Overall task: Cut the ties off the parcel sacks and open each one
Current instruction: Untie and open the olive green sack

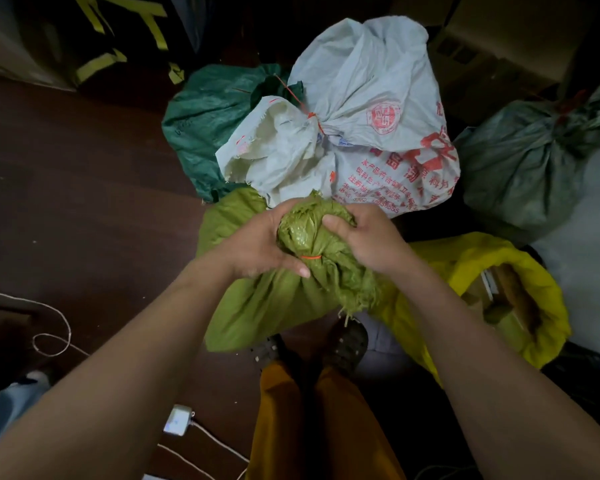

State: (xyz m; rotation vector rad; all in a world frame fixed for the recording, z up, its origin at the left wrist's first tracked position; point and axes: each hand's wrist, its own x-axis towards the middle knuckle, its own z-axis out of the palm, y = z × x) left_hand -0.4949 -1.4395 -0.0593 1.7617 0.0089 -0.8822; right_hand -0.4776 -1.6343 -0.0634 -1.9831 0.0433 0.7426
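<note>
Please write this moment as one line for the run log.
olive sack: orange tie uncut | left hand, right hand: grip bunched neck | cutter: none visible

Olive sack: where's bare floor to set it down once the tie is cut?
Bare brown floor lies left of the olive sack, bordered by the dark green sack and the white cord. Right is crowded: yellow sack, grey-green sack, white printed sack behind.
</note>
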